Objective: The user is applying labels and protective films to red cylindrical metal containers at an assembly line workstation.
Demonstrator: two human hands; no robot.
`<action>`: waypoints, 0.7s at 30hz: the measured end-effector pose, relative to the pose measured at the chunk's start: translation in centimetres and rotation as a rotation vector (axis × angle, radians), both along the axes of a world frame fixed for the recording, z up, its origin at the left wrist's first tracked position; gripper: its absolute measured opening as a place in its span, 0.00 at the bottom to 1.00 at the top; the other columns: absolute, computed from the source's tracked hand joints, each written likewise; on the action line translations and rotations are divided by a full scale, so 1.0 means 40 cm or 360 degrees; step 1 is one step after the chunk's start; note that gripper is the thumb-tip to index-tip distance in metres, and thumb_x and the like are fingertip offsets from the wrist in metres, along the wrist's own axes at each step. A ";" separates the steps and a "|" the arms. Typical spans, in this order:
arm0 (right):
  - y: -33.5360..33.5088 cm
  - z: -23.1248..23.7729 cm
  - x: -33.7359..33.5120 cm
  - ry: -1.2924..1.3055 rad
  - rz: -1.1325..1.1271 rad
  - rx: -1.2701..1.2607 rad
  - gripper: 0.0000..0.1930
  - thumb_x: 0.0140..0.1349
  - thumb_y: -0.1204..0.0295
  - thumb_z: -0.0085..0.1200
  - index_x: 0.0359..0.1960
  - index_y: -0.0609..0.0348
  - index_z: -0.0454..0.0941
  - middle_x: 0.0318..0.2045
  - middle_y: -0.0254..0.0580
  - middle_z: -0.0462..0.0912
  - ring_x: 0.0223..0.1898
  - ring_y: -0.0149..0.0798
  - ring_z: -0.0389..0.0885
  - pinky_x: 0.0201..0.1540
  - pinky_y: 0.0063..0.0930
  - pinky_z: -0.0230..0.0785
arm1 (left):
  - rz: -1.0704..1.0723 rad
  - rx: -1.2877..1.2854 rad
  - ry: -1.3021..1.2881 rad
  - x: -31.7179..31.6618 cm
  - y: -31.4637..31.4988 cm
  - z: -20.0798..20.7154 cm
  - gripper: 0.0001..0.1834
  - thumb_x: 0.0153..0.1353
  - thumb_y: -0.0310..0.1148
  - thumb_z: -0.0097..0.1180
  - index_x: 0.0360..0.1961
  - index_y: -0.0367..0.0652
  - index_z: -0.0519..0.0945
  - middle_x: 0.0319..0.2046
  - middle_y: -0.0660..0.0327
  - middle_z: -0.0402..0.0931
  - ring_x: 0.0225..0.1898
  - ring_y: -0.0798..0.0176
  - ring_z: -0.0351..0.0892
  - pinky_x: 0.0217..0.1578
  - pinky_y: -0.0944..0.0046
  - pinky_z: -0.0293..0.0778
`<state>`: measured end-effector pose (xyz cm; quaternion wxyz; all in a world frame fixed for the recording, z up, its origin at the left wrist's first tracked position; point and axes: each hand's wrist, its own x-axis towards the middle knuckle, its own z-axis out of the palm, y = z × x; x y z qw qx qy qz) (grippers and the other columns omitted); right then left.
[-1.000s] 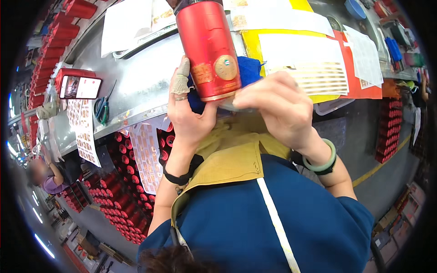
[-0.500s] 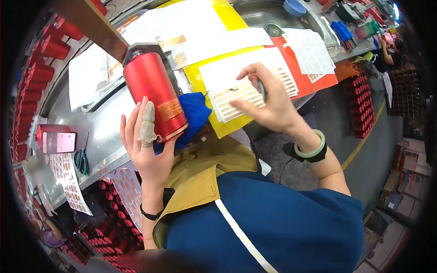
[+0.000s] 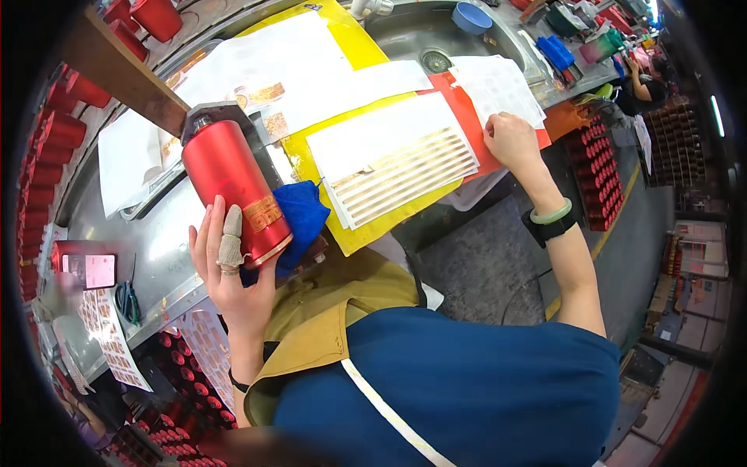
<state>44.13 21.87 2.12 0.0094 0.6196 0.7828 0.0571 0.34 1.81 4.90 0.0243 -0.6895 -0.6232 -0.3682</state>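
A red metallic cylinder (image 3: 222, 163) with a gold patterned band (image 3: 262, 213) near its lower end lies tilted against a dark holder (image 3: 247, 110) on a wooden bar. Along its lower left side my left hand (image 3: 233, 272) grips it, thumb at the bottom rim, a fabric wrap on one finger. A blue cloth (image 3: 303, 214) is bunched beside the cylinder. My right hand (image 3: 513, 144) is closed over the red sheet (image 3: 464, 117), at the lower edge of a white label sheet (image 3: 498, 86); whatever its fingers hold is hidden. Left of it lies a sheet of gold strips (image 3: 412, 171).
Yellow sheeting (image 3: 350, 31) runs under the papers. Behind are a metal sink (image 3: 405, 35) and a blue bowl (image 3: 471, 18). A phone (image 3: 99, 271) and scissors (image 3: 127, 303) lie at left. Red cylinders (image 3: 599, 179) are stacked at right; another person (image 3: 642, 89) sits beyond.
My right hand has moved right, from above the gold strips to the red sheet, and its fingers have closed. The grey tool seen in it no longer shows. My left hand still grips the cylinder.
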 end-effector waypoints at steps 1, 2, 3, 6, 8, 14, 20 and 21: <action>0.005 0.000 0.001 0.0000 -0.0001 0.0002 0.07 0.58 0.70 0.58 0.30 0.58 0.86 0.34 0.47 0.87 0.39 0.50 0.86 0.45 0.44 0.79 | 0.0010 -0.0001 0.0008 0.001 -0.001 -0.002 0.40 0.51 0.28 0.75 0.68 0.43 0.75 0.69 0.54 0.73 0.70 0.46 0.69 0.74 0.42 0.56; 0.009 0.000 0.001 -0.0064 -0.0009 0.0020 0.07 0.57 0.69 0.59 0.30 0.58 0.86 0.33 0.47 0.86 0.38 0.50 0.86 0.44 0.44 0.79 | 0.0021 -0.0002 0.0016 0.001 -0.001 -0.002 0.40 0.52 0.28 0.75 0.68 0.43 0.75 0.69 0.54 0.73 0.71 0.46 0.69 0.74 0.42 0.56; 0.013 -0.003 0.000 -0.0124 -0.0016 0.0038 0.07 0.56 0.69 0.59 0.30 0.58 0.86 0.32 0.46 0.86 0.37 0.50 0.86 0.43 0.44 0.79 | 0.0022 0.0000 0.0020 0.002 -0.001 -0.003 0.40 0.52 0.28 0.75 0.68 0.43 0.75 0.69 0.54 0.73 0.71 0.46 0.69 0.74 0.42 0.56; 0.045 0.125 -0.022 0.0068 -0.0182 -0.0146 0.09 0.58 0.66 0.59 0.28 0.58 0.86 0.34 0.48 0.87 0.39 0.52 0.88 0.44 0.47 0.80 | 0.0044 -0.0022 0.0040 0.000 -0.003 -0.004 0.40 0.52 0.28 0.75 0.68 0.43 0.75 0.69 0.54 0.72 0.71 0.46 0.69 0.74 0.42 0.55; 0.100 0.156 0.037 0.0182 -0.0441 0.0033 0.11 0.60 0.65 0.59 0.29 0.59 0.86 0.35 0.50 0.88 0.40 0.53 0.88 0.45 0.48 0.80 | 0.0045 -0.0031 0.0048 -0.002 -0.005 -0.009 0.41 0.49 0.33 0.77 0.67 0.43 0.76 0.69 0.54 0.72 0.71 0.46 0.69 0.73 0.39 0.55; 0.239 0.078 0.253 -0.0031 -0.0428 0.0602 0.15 0.65 0.62 0.60 0.48 0.56 0.84 0.45 0.52 0.87 0.46 0.57 0.87 0.48 0.52 0.79 | 0.0042 -0.0021 0.0035 -0.001 -0.002 -0.001 0.40 0.50 0.29 0.76 0.67 0.44 0.76 0.68 0.54 0.73 0.70 0.46 0.70 0.74 0.42 0.56; 0.212 0.047 0.183 -0.0007 -0.0584 0.0235 0.16 0.65 0.59 0.60 0.47 0.56 0.85 0.46 0.54 0.87 0.49 0.58 0.86 0.51 0.52 0.78 | 0.0032 -0.0038 0.0046 -0.001 -0.002 0.006 0.39 0.50 0.29 0.77 0.66 0.44 0.77 0.68 0.54 0.74 0.69 0.45 0.71 0.74 0.41 0.56; 0.205 0.062 0.193 0.0021 -0.0775 0.0330 0.16 0.63 0.59 0.60 0.45 0.56 0.86 0.45 0.53 0.87 0.49 0.58 0.86 0.51 0.53 0.78 | 0.0024 -0.0041 0.0055 -0.004 0.000 0.005 0.39 0.50 0.29 0.77 0.66 0.44 0.77 0.68 0.54 0.74 0.69 0.45 0.71 0.74 0.41 0.56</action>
